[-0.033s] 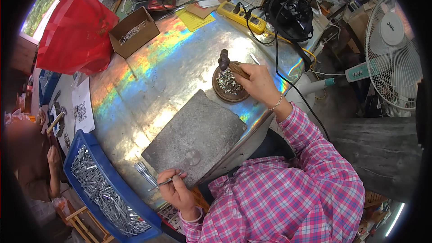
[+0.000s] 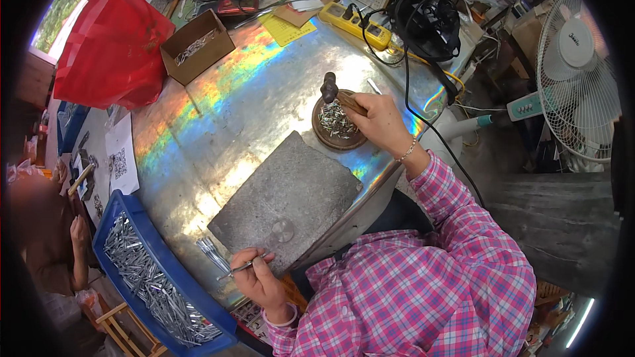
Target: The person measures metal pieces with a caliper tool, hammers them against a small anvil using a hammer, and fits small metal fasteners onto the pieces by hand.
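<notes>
My right hand point(image 2: 382, 122) is closed on the wooden handle of a hammer with a dark head point(image 2: 329, 88). The hammer lies over a round brown dish point(image 2: 319, 133) with small, shiny metal pieces in it. My left hand point(image 2: 261, 281) pinches a thin metal rod point(image 2: 243, 266) at the near left corner of a grey slab point(image 2: 284, 178). A round, shiny worn spot point(image 2: 283, 230) marks the slab close to that hand. Several slim metal rods point(image 2: 210, 251) lie on the table just left of it.
At the left, a blue bin point(image 2: 182, 274) holds many metal rods. Farther off stand a cardboard box point(image 2: 211, 59) of small parts and a red bag point(image 2: 109, 46). A yellow power strip point(image 2: 357, 25) trails cables near a fan point(image 2: 574, 66). Another person's hand point(image 2: 79, 231) is at far left.
</notes>
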### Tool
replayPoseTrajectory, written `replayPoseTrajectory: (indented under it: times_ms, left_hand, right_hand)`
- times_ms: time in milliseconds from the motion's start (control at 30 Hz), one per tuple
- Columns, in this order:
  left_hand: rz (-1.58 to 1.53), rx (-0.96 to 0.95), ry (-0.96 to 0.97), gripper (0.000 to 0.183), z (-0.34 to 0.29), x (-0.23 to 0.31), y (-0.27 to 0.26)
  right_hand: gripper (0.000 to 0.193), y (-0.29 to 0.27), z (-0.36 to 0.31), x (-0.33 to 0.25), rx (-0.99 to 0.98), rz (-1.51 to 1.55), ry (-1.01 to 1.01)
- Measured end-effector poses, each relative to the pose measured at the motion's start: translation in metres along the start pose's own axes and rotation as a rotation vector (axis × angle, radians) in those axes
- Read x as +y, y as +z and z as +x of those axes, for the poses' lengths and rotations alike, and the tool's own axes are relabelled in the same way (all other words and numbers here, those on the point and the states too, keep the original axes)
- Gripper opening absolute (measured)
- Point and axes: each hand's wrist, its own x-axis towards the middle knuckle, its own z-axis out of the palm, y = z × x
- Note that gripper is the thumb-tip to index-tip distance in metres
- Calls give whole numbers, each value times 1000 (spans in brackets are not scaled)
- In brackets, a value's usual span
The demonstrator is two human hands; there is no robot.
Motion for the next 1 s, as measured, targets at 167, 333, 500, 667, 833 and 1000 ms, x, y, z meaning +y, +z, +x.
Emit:
replayPoseTrajectory:
  times_ms: [167,333,500,667,833,1000]
  left_hand:
    - [-79,-1,-63,11,-3,-1,-3]
    - [-95,6,-69,12,-4,2,-2]
    - [-91,50,-16,12,-4,1,0]
    - [-155,39,-53,13,-5,3,-4]
    - [-176,61,-77,16,-10,7,-2]
    - [-255,19,-116,13,-17,15,-4]
  right_hand:
    - [13,-4,-2,-8,-24,83,104]
    - [17,-1,-6,4,17,308,161]
    - [20,-17,-11,-18,-140,718,362]
    - [20,-18,-20,-37,-203,770,391]
    - [13,-14,-33,-52,-291,813,401]
    - [11,-13,-49,-76,-465,869,392]
